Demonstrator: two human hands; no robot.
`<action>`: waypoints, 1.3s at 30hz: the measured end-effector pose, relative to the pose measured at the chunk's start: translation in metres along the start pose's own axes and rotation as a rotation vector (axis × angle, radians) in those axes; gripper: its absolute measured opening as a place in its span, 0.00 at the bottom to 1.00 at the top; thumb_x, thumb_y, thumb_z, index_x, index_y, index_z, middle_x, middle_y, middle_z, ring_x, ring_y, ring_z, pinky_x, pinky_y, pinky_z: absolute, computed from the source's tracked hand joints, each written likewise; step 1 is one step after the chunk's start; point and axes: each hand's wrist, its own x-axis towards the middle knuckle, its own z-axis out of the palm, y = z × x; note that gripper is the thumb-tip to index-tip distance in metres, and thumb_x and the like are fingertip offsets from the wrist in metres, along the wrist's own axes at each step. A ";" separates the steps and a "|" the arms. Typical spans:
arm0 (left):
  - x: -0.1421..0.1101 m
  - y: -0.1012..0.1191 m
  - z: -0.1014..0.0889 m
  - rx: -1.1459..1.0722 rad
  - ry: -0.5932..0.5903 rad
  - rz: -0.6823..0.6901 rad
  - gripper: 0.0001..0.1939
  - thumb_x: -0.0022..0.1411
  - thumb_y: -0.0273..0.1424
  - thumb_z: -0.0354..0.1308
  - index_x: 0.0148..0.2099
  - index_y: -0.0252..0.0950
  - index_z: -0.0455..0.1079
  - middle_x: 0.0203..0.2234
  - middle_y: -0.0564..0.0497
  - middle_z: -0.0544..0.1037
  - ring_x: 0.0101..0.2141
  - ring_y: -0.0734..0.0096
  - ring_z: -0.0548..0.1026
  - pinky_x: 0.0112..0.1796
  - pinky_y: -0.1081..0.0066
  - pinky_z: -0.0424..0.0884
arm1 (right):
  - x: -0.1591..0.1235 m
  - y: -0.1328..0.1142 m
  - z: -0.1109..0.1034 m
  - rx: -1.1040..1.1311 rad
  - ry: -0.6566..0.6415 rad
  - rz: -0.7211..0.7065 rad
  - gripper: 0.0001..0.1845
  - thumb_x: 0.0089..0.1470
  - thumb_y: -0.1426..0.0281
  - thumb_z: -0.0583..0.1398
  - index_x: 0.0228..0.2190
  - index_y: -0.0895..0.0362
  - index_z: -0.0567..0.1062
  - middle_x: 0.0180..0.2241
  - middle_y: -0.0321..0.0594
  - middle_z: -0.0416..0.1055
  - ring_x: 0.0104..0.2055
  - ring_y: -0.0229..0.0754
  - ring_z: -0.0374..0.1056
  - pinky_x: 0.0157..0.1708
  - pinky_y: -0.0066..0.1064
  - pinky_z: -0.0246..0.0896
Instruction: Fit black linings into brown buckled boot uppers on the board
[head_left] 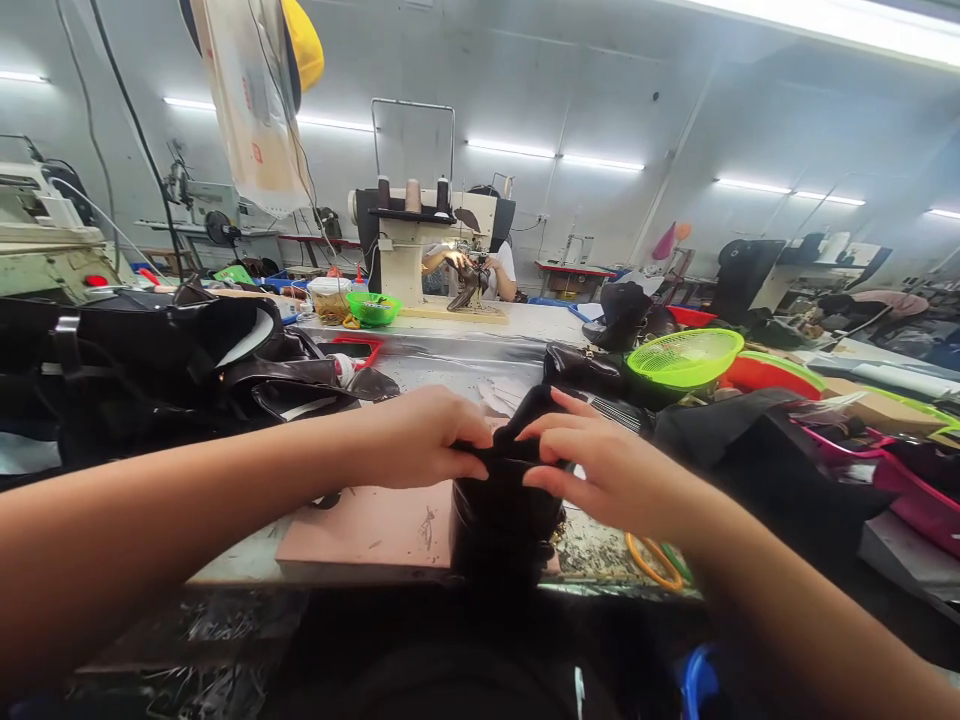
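Note:
A black boot upper [499, 530] stands in front of me at the bench's near edge, its lower part lost in shadow. My left hand [427, 437] pinches its top edge from the left, thumb below and fingers above. From the right, my right hand [581, 455] grips the same dark material between thumb and fingers, with the index finger raised along a flap [534, 408] that sticks up. Both sets of fingertips are close together at the top opening. Beneath and to the left lies a pink board [367, 530] with dark scuff marks.
Black boots [150, 390] are heaped on the left. At right are a green basket [686, 358], black cloth [757, 470], a pink basket [922, 490] and an orange ring [651, 565]. A sewing machine [401, 265] stands ahead, with another person's hands [461, 260] working behind it.

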 end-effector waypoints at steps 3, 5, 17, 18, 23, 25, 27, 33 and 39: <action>-0.007 -0.004 0.002 -0.134 -0.070 -0.062 0.07 0.54 0.26 0.53 0.33 0.34 0.72 0.25 0.54 0.72 0.28 0.73 0.67 0.30 0.76 0.60 | 0.001 0.010 -0.010 0.079 -0.159 0.021 0.15 0.55 0.66 0.55 0.19 0.57 0.65 0.38 0.38 0.71 0.42 0.40 0.67 0.59 0.51 0.37; -0.010 -0.004 -0.002 -0.174 -0.137 -0.078 0.10 0.55 0.24 0.52 0.38 0.35 0.72 0.28 0.54 0.74 0.30 0.72 0.68 0.31 0.76 0.61 | 0.002 0.012 -0.012 0.067 -0.157 0.019 0.16 0.54 0.65 0.57 0.18 0.57 0.65 0.35 0.37 0.71 0.39 0.38 0.68 0.59 0.51 0.34; 0.005 0.006 -0.001 0.149 -0.171 -0.028 0.03 0.52 0.27 0.57 0.28 0.36 0.72 0.23 0.53 0.72 0.26 0.72 0.67 0.27 0.74 0.58 | 0.008 -0.008 -0.003 -0.065 -0.084 -0.034 0.11 0.52 0.65 0.58 0.21 0.56 0.69 0.29 0.36 0.71 0.31 0.37 0.68 0.57 0.49 0.40; 0.003 0.004 0.000 0.122 -0.177 -0.057 0.03 0.51 0.27 0.58 0.27 0.36 0.72 0.21 0.54 0.71 0.26 0.72 0.66 0.26 0.75 0.58 | 0.006 -0.005 -0.007 -0.060 -0.129 -0.013 0.12 0.51 0.64 0.59 0.21 0.57 0.69 0.32 0.37 0.71 0.34 0.39 0.68 0.58 0.50 0.39; -0.006 -0.003 -0.006 -0.163 -0.318 -0.143 0.06 0.50 0.23 0.56 0.30 0.37 0.72 0.20 0.58 0.71 0.25 0.74 0.68 0.26 0.78 0.61 | -0.002 0.009 -0.015 -0.029 -0.184 0.039 0.12 0.53 0.64 0.58 0.23 0.56 0.64 0.28 0.35 0.69 0.32 0.38 0.67 0.57 0.50 0.41; -0.005 -0.003 -0.010 -0.243 -0.391 -0.109 0.10 0.48 0.20 0.55 0.33 0.37 0.72 0.24 0.58 0.74 0.28 0.74 0.69 0.28 0.79 0.63 | -0.002 0.009 -0.011 -0.035 -0.151 0.040 0.12 0.53 0.64 0.57 0.23 0.55 0.63 0.24 0.31 0.67 0.28 0.36 0.65 0.57 0.49 0.41; -0.002 -0.001 -0.014 -0.221 -0.440 -0.072 0.15 0.46 0.19 0.57 0.37 0.37 0.72 0.28 0.57 0.75 0.31 0.72 0.70 0.29 0.79 0.64 | -0.001 0.007 -0.006 -0.047 -0.120 0.027 0.12 0.53 0.64 0.57 0.22 0.55 0.62 0.21 0.29 0.65 0.25 0.35 0.63 0.57 0.49 0.42; 0.012 -0.002 -0.010 -0.092 -0.383 -0.052 0.16 0.44 0.24 0.61 0.40 0.39 0.72 0.27 0.57 0.74 0.28 0.72 0.69 0.27 0.79 0.62 | 0.001 -0.004 0.001 -0.119 0.005 -0.020 0.13 0.54 0.67 0.55 0.21 0.55 0.61 0.19 0.29 0.62 0.22 0.34 0.61 0.54 0.44 0.49; 0.009 -0.009 0.001 -0.247 -0.233 0.009 0.10 0.49 0.21 0.57 0.33 0.38 0.74 0.26 0.57 0.76 0.30 0.72 0.71 0.33 0.77 0.64 | -0.012 0.000 -0.007 -0.113 -0.057 0.027 0.11 0.56 0.66 0.53 0.24 0.54 0.60 0.22 0.29 0.63 0.23 0.34 0.62 0.57 0.46 0.47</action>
